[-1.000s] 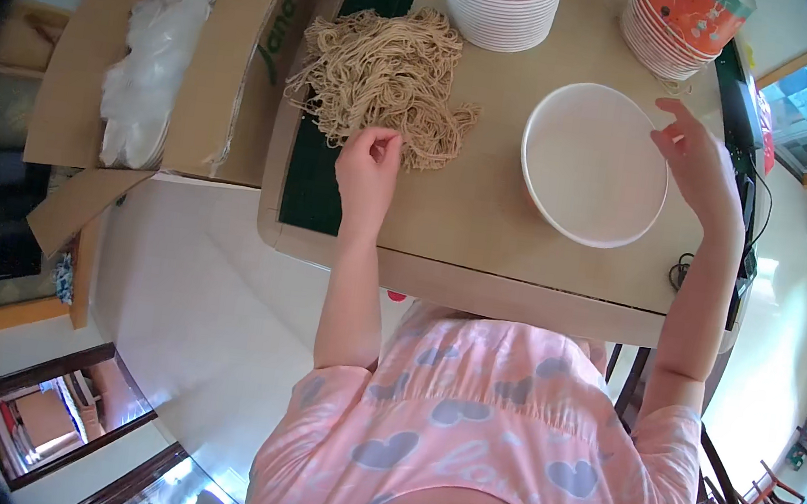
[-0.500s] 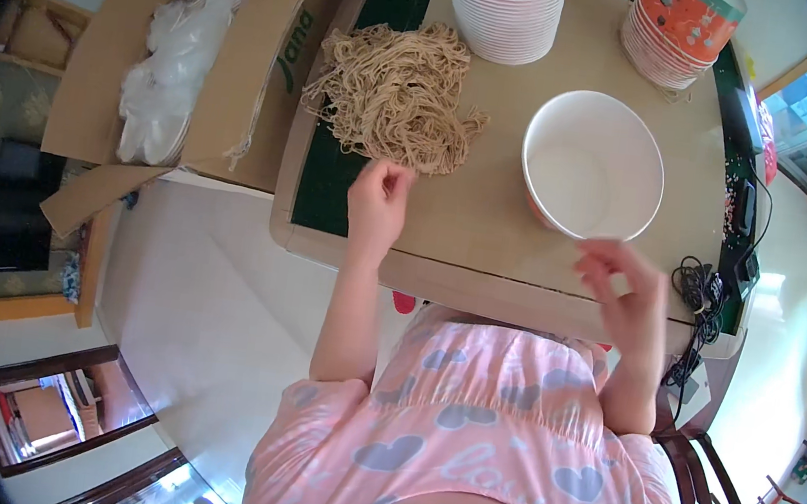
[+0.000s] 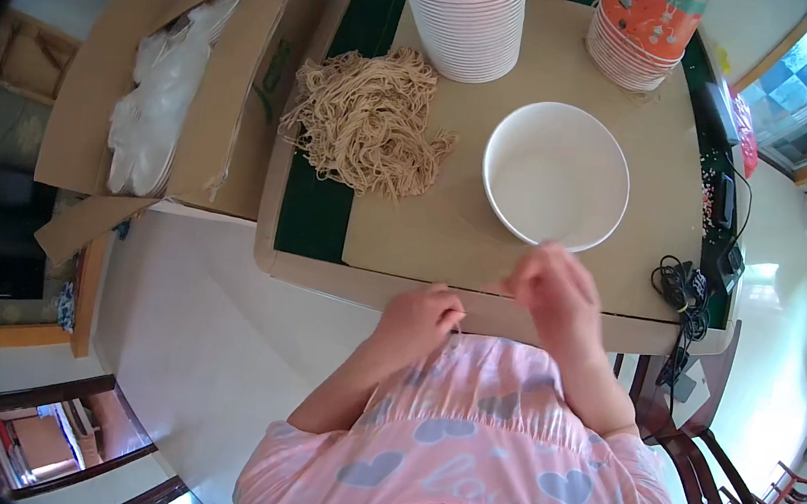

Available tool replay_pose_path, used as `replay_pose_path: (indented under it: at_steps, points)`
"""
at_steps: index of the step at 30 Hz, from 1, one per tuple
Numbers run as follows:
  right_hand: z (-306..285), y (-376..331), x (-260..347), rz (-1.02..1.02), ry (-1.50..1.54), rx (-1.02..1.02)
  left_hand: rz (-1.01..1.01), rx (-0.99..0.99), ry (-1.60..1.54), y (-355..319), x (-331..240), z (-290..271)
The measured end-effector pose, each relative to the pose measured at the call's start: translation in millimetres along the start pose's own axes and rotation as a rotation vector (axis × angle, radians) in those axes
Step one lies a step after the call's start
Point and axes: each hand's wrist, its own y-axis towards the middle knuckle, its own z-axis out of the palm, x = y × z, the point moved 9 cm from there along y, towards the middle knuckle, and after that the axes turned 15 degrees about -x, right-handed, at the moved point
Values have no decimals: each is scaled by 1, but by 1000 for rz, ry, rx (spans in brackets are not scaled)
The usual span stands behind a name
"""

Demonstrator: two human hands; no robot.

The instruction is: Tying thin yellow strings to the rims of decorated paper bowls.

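Observation:
My left hand [image 3: 424, 317] is at the table's front edge, its fingers pinched. A thin pale strand, which looks like a piece of string, shows at its fingertips. My right hand [image 3: 559, 296] is just to its right, in front of the big white paper bucket [image 3: 554, 175]; its fingers are curled together and slightly blurred, so what they hold cannot be made out. That bucket stands with its open mouth up and nothing visible inside. To its left lies a tangled heap of beige string [image 3: 369, 122].
Behind the heap rises a tall stack of nested orange and white paper buckets [image 3: 471, 29]; a second stack [image 3: 642, 34] is at the back right. An open cardboard box [image 3: 226, 99] with white plastic-wrapped items adjoins the table's left side. Black cables [image 3: 683, 291] hang over the right corner.
My left hand has left the string heap and come toward me to the table edge. My right hand has moved left, nearer to it. The view has shifted slightly.

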Motion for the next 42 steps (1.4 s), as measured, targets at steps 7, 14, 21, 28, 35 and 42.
replay_pose_path:
  at_steps: [7, 14, 21, 28, 35, 42]
  points:
    - [-68, -5, 95, -334, 328, -101, -62, -89, 229, 9, 47, -31]
    - [-57, -3, 52, -197, -343, -73, 121, -120, 67, 53, -37, -40]
    - [-86, 1, 82, -408, -272, -240, 538, -87, 126, 105, -114, 22]
    - [-113, 17, 76, -366, -349, -339, 76, -39, -353, 182, -94, -5]
    - [-80, 65, 61, -559, -389, -241, -9, 40, -307, 187, -102, 3]
    - [-84, 94, 49, -567, -363, -276, -82, 385, -597, 184, -120, 17]
